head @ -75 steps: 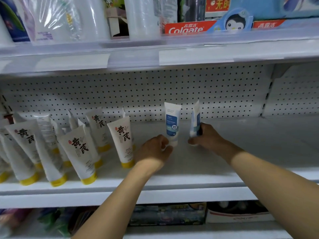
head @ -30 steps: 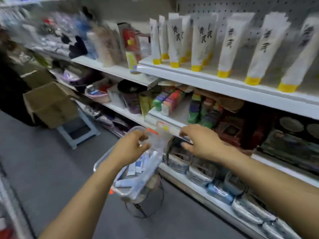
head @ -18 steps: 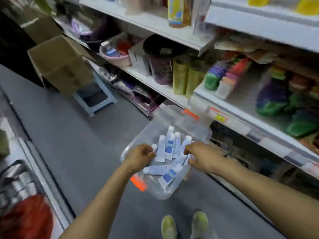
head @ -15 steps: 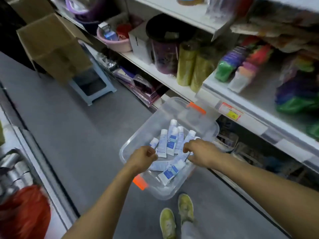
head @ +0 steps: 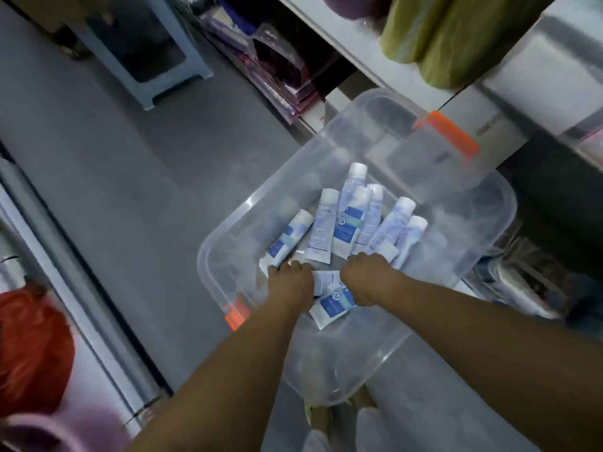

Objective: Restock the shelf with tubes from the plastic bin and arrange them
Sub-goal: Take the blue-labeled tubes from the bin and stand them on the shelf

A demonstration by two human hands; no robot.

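A grey floor (head: 130,190) is filling the left half of the view, and white shelves (head: 355,57) are running along the upper right. The clear bin (head: 225,252) is sitting just beside these shelves, directly below the person's arms; what is bearing it is not showing. An orange latch (head: 447,132) is sitting on its far rim and another (head: 236,316) on its near rim. The tubes (head: 347,223), white with blue labels, are lying in a loose pile in the bin, most with caps pointing away from the person.

Both arms are reaching down into the bin. The left hand (head: 290,283) is hanging over the near-left edge of the pile, its fingers (head: 288,266) bending down onto the flat end of a tube. The right hand (head: 367,275) is lying just beside it, its fingers (head: 368,257) curling over the near ends of several tubes, with one tube (head: 329,306) sticking out from under the palm. Whether either hand is actually gripping a tube cannot be told, as the fingertips are hiding behind the knuckles.

A pale stool (head: 169,76) is standing on the floor at the upper left. Yellow-green rolls (head: 424,37) are standing on a shelf at the top. Something red (head: 29,347), blurred, is showing at the lower left.
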